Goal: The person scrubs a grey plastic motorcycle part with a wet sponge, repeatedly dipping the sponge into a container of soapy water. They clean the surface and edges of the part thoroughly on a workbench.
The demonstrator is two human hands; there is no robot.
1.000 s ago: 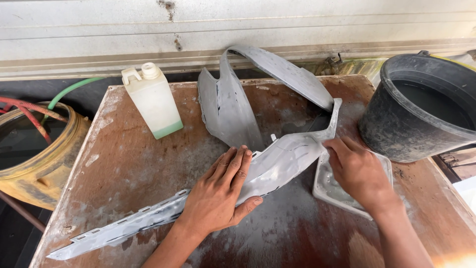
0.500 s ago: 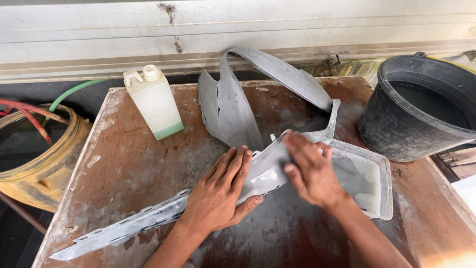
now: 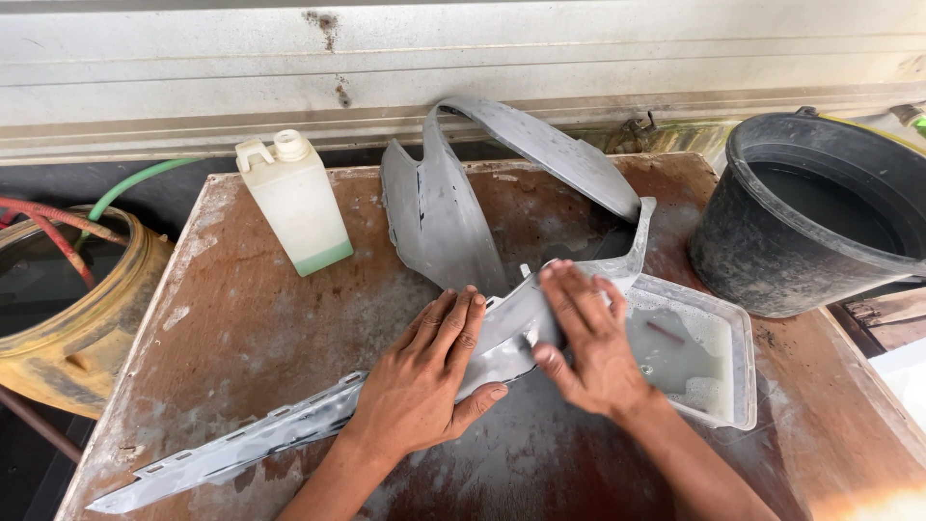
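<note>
A long grey plastic body panel [image 3: 289,429] lies diagonally across a worn brown table [image 3: 241,318]. My left hand [image 3: 424,381] presses flat on its middle, fingers together. My right hand [image 3: 588,338] lies on the panel's upper part, fingers spread and slightly blurred; whether anything is under its palm is hidden. A second curved grey panel [image 3: 439,217] stands behind them. A shallow clear tray [image 3: 733,386] holding cloudy water sits just right of my right hand.
A white plastic jug [image 3: 294,203] with a little green liquid stands at the back left. A black bucket [image 3: 810,232] of water sits at the right edge. A yellow drum [image 3: 87,328] with red and green hoses is left of the table. A metal shutter runs behind.
My right hand moved left from the tray onto the panel's upper part. The left hand stayed pressed on the panel.
</note>
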